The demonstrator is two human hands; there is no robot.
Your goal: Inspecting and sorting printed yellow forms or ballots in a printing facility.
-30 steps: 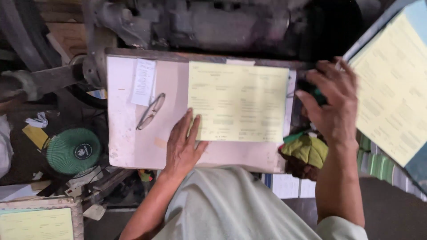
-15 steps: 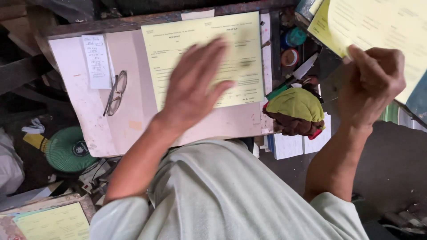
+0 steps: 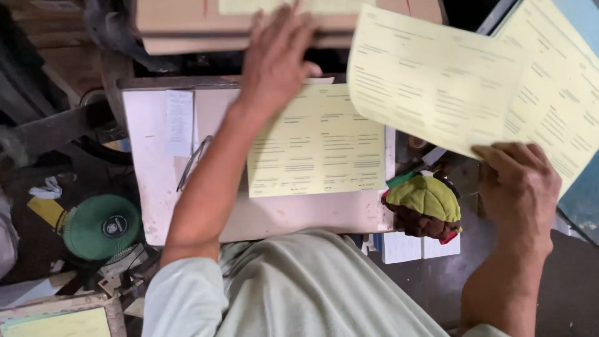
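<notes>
My right hand [image 3: 519, 187] grips a yellow printed sheet [image 3: 430, 75] by its lower edge and holds it up in the air at the right. More yellow sheets [image 3: 561, 93] lie behind it at the far right. My left hand [image 3: 277, 59] reaches forward with fingers spread, resting on a stack of boards and paper [image 3: 187, 25] at the back. Under my left forearm another yellow sheet [image 3: 318, 143] lies flat on a pale board [image 3: 150, 162].
A pair of glasses [image 3: 193, 163] and a small white slip [image 3: 180, 122] lie on the board's left part. A green round lid [image 3: 102, 226] sits at the left. A green and brown cloth bundle [image 3: 425, 206] lies beside the board's right edge.
My left hand has lifted off the flat sheet and moved forward to the stack at the back. My right hand has brought a yellow sheet leftward over the board.
</notes>
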